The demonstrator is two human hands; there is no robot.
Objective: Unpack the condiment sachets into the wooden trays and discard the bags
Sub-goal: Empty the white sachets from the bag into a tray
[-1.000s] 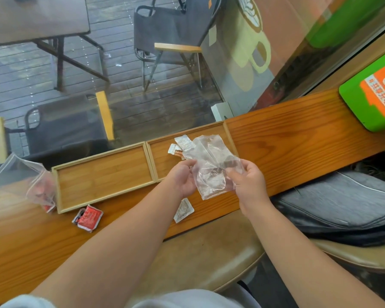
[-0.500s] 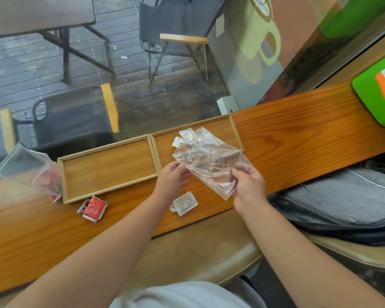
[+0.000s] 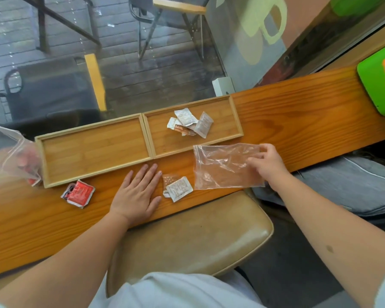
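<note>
Two wooden trays sit side by side on the counter. The left tray (image 3: pixel 93 150) has nothing in it. Several white and orange sachets (image 3: pixel 190 124) lie in the right tray (image 3: pixel 229 130). A clear plastic bag (image 3: pixel 222 166) lies flat on the counter, looking emptied, and my right hand (image 3: pixel 268 164) pinches its right edge. My left hand (image 3: pixel 138 192) rests flat, fingers apart, on the counter below the trays. White sachets (image 3: pixel 178 188) lie between my hands. Red sachets (image 3: pixel 78 193) lie left of my left hand. A second clear bag (image 3: pixel 13 158) with red sachets inside sits at the far left.
A green box (image 3: pixel 378 85) stands on the counter (image 3: pixel 298 121) at the far right. A tan padded stool (image 3: pixel 187 241) is under the counter edge, and a grey bag (image 3: pixel 353 185) lies on the seat to the right. A window runs behind the trays.
The bag, held up crumpled in both hands, now lies flat on the counter. My left hand let go and dropped flat beside the white sachets. More sachets now show in the right tray.
</note>
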